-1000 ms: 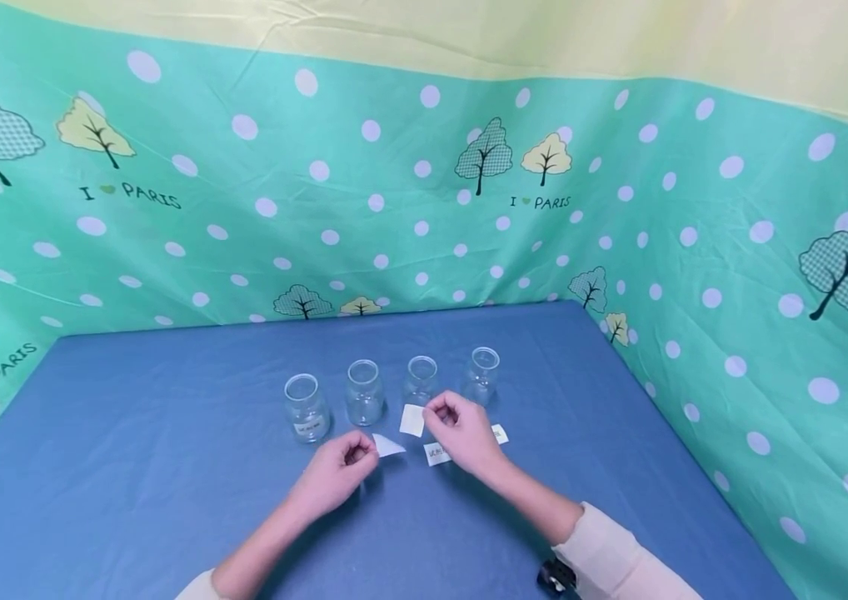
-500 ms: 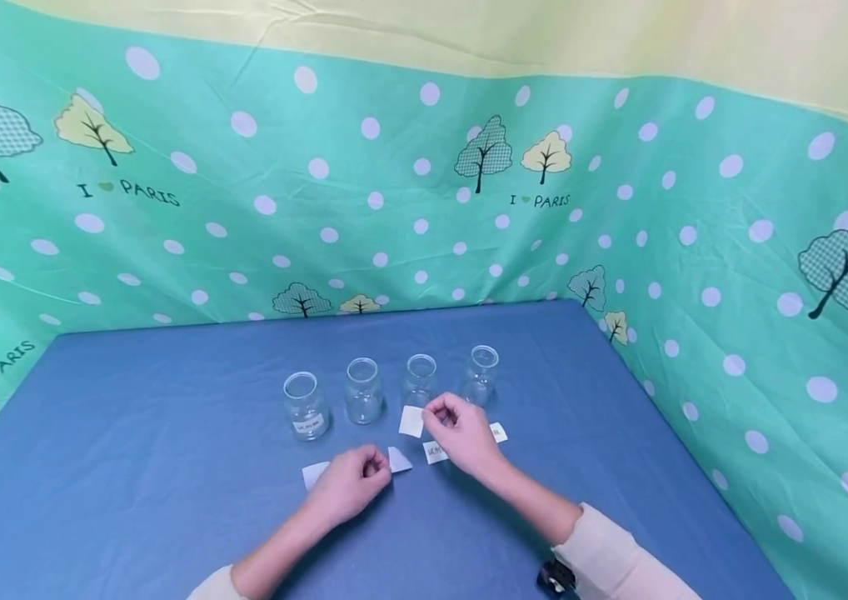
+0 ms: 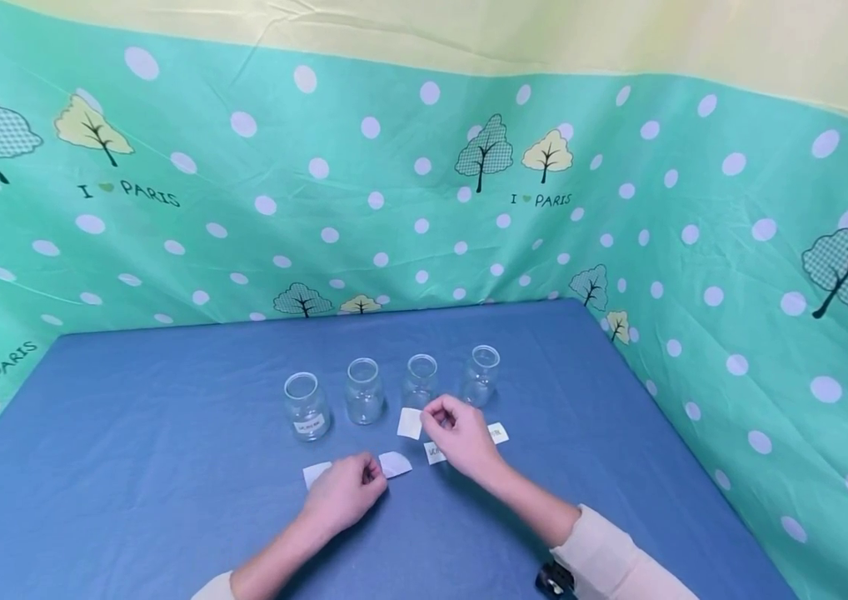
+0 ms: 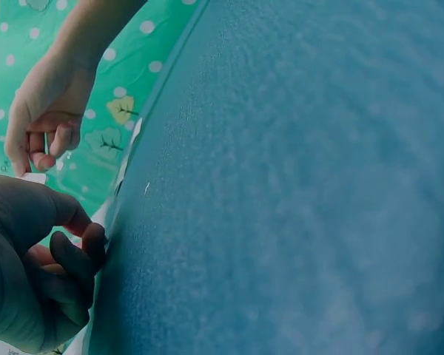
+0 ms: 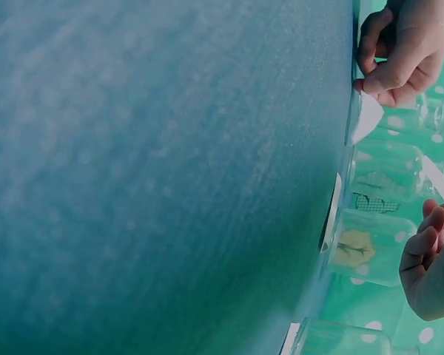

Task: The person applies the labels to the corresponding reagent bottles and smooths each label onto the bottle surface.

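Observation:
In the head view my right hand (image 3: 460, 433) pinches a white label (image 3: 409, 423) by its right edge, holding it up in front of the glass jars. My left hand (image 3: 345, 490) is low over the table, thumb and fingertips on a white piece of paper (image 3: 396, 465). The right wrist view shows that paper (image 5: 367, 118) curving up from the tabletop at the fingertips. Another white paper piece (image 3: 315, 474) shows from under the left hand, partly hidden. Two printed labels, one (image 3: 435, 452) partly covered by the right hand and another (image 3: 497, 433), lie beside the right wrist.
Several open glass jars stand in a row behind the hands. The leftmost jar (image 3: 307, 408) bears a printed label; its neighbour (image 3: 364, 392) shows none. A blue cloth (image 3: 132, 467) covers the table, and a green dotted curtain (image 3: 364, 200) hangs along its back and right side.
The left hand has moved slightly right and nearer the body, uncovering a paper piece at its left. The paper at its fingertips lies flatter. The right hand has barely moved.

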The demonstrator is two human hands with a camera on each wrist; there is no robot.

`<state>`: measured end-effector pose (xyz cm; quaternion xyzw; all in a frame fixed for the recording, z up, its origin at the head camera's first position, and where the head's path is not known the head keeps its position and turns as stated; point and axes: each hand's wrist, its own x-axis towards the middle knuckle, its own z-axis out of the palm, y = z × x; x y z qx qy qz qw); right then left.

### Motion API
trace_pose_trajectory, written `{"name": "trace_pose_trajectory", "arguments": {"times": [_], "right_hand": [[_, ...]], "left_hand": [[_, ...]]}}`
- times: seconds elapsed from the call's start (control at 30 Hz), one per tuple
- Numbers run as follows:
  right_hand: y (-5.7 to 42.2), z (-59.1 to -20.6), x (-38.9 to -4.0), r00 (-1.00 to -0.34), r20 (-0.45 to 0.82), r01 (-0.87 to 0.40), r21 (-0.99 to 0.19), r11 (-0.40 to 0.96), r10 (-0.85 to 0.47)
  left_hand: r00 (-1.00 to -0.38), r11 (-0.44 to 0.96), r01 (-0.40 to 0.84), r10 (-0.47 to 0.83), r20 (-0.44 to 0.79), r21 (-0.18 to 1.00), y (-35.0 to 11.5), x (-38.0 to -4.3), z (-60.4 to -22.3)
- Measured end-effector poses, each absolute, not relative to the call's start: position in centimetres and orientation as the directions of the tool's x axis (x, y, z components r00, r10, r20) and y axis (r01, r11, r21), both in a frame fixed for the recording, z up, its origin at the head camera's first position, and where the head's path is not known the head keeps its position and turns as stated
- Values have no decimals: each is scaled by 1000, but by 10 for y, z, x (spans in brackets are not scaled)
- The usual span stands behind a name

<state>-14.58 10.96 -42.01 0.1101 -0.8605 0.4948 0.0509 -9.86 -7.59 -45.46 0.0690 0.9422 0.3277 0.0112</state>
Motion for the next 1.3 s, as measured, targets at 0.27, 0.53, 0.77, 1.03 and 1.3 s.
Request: {"name": "trace_pose_trajectory", "arguments": {"times": [0.27,0.53,0.77,1.03,1.3], "right_hand": [[109,-419,-147,-970,195,-242,-844,479,-147],[108,-419,-147,-970,191,-242,-840,485,-152],[108,-420,-147,-967,191,-249,-836,488,-166],[105,-421,-147,-964,191,-259,-818,514,-183],[101,-422,-146,-942,257,-336,-766,548,-217]], "left_hand": [[-992,769,102,129,3,631,-78,-99,-451],[-992,745,95,125,2,660,-87,-98,-447],[-995,720,66,100,-8,691,-95,-102,-440],[-997,597,50,82,1,801,-96,-108,-433],[-996,472,84,74,55,878,-91,-110,-428]]}}
